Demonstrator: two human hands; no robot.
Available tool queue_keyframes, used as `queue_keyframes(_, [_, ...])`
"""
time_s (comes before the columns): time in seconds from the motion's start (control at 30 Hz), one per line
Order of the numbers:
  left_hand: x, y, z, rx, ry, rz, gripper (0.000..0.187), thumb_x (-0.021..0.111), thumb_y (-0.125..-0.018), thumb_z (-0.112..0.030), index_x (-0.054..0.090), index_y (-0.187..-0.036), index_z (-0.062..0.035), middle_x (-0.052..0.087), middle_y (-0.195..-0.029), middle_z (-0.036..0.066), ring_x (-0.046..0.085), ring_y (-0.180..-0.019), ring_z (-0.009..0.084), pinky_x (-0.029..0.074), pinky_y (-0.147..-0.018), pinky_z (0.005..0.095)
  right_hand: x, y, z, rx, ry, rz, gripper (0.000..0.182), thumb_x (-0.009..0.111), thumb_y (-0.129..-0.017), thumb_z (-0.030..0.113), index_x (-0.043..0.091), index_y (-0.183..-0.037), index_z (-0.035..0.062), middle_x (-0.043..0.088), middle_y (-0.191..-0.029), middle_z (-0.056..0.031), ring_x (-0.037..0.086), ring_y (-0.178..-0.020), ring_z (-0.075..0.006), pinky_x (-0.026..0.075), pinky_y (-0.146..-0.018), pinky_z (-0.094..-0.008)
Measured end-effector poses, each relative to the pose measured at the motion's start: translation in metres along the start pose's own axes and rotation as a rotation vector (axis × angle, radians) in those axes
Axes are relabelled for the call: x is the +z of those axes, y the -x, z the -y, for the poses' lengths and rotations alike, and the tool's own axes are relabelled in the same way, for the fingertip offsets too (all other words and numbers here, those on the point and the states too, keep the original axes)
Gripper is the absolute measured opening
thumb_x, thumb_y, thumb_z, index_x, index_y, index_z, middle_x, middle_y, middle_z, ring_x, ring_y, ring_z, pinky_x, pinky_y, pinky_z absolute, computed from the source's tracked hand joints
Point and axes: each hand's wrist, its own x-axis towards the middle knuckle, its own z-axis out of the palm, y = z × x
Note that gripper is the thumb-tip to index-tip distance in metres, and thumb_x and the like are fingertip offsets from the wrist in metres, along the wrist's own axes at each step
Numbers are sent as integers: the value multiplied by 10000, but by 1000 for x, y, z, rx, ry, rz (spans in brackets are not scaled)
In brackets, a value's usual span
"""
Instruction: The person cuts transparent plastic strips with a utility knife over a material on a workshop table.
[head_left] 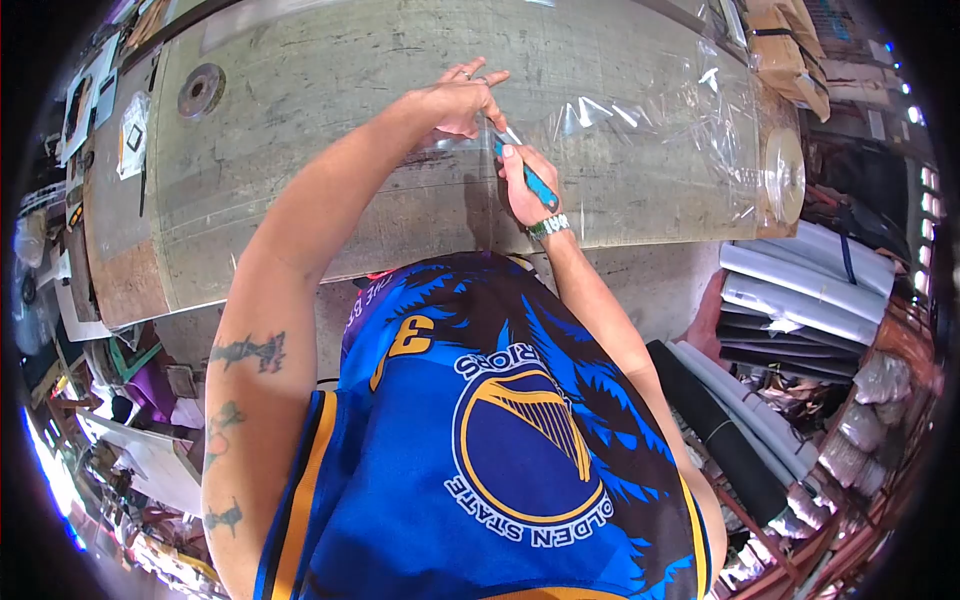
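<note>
**Blue knife in the right hand, set to clear film on the desk**

Just past 12 o'clock in the view, the right hand (530,185) is closed around a blue knife (541,188), its thumb laid along the handle. The blade points toward 11 o'clock, close to the fingertips of the left hand (463,106). That hand rests at 12 o'clock, some fingers stretched out toward 1 o'clock and one bent down near the blade; whether it pinches anything cannot be told. A patterned wristband (548,227) circles the right wrist.

Clear film (622,118) lies wrinkled and shiny over the desk (320,70), running from beside the hands out to 2 o'clock, where a pale, wide roll (785,175) sits at the desk's end. Cardboard boxes (784,45) are stacked above that roll, also near 2 o'clock. Over at 10 o'clock a dark round disc (201,90) lies flat, with a clear packet (134,137) further out from it.

Off the desk, grey rolls (808,290) are piled at 3 o'clock and a black roll (725,440) leans at 4 o'clock. The person's blue jersey (400,480) fills the view around 6 o'clock.
</note>
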Motion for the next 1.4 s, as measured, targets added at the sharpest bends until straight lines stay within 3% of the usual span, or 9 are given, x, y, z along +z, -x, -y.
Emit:
queue_keyframes(0.37, [-9, 7, -8, -51, 45, 53, 626, 823, -765, -65, 725, -1286, -400, 125, -1744, 22, 42, -1591, 413, 137, -1279, 592, 16, -20, -18, -67, 43, -10, 382, 548, -1068, 310, 669, -940, -29, 652, -806, -142, 662, -658, -244, 512, -653, -391])
queue_keyframes(0.57, [-9, 6, -8, -45, 30, 54, 633, 824, -768, -63, 722, -1289, -406, 124, -1744, 12, 59, -1590, 413, 139, -1282, 582, 10, -23, 0, -62, 114, 20, 278, 587, -1023, 244, 690, -1033, -13, 655, -926, -238, 639, -873, -448, 505, -763, -490])
queue_keyframes(0.8, [-12, 7, -12, -73, -14, 38, 645, 815, -776, -62, 717, -1274, -460, 159, -1739, 0, 91, -1597, 367, 137, -1297, 519, 19, -34, 8, -115, 105, -37, 219, 606, -995, 167, 661, -936, -37, 654, -899, -256, 637, -858, -465, 499, -753, -491])
queue_keyframes(1.03, [-8, 2, -9, -89, 50, 57, 611, 852, -729, -37, 757, -1216, -392, 141, -1741, 2, 54, -1599, 378, 128, -1288, 572, -12, 0, 30, 48, 264, 282, 241, 581, -984, 213, 684, -975, -4, 661, -923, -288, 630, -903, -503, 524, -797, -518])
queue_keyframes(1.13, [-14, 7, -16, -112, 76, 83, 633, 832, -742, 3, 747, -1228, -393, 125, -1743, 8, 35, -1603, 359, 98, -1296, 566, -43, 13, 56, 276, 262, 474, 215, 570, -979, 181, 703, -1020, 17, 701, -938, -245, 679, -901, -455, 548, -825, -466])
queue_keyframes(1.23, [-5, 9, -12, -99, 37, 66, 730, 839, -722, 2, 697, -1308, -410, 114, -1744, 15, 21, -1602, 361, 104, -1298, 561, -66, 12, 13, -104, 37, 175, 209, 554, -978, 151, 707, -1062, 35, 738, -907, -182, 722, -873, -373, 558, -835, -412])
queue_keyframes(1.3, [-7, 18, -18, -97, 14, 76, 797, 844, -706, -4, 655, -1362, -415, 124, -1742, 31, 45, -1599, 370, 115, -1298, 561, -85, -8, -12, 11, -19, 19, 202, 546, -984, 134, 693, -1075, 32, 742, -848, -140, 725, -822, -302, 553, -794, -399])
queue_keyframes(1.33, [-8, 23, -21, -92, -2, 85, 831, 846, -698, -6, 634, -1388, -418, 130, -1741, 39, 57, -1598, 375, 121, -1298, 561, -102, -21, 11, 302, 66, 86, 221, 557, -987, 119, 659, -1132, -15, 729, -873, -132, 716, -792, -254, 554, -739, -346])
queue_keyframes(1.4, [2, 28, -21, -66, -21, 48, 859, 847, -684, -6, 622, -1403, -418, 148, -1736, 53, 89, -1592, 386, 144, -1295, 563, -102, -38, 3, 208, 265, -10, 278, 635, -943, 186, 647, -1141, -8, 719, -893, -190, 718, -819, -323, 553, -758, -399])
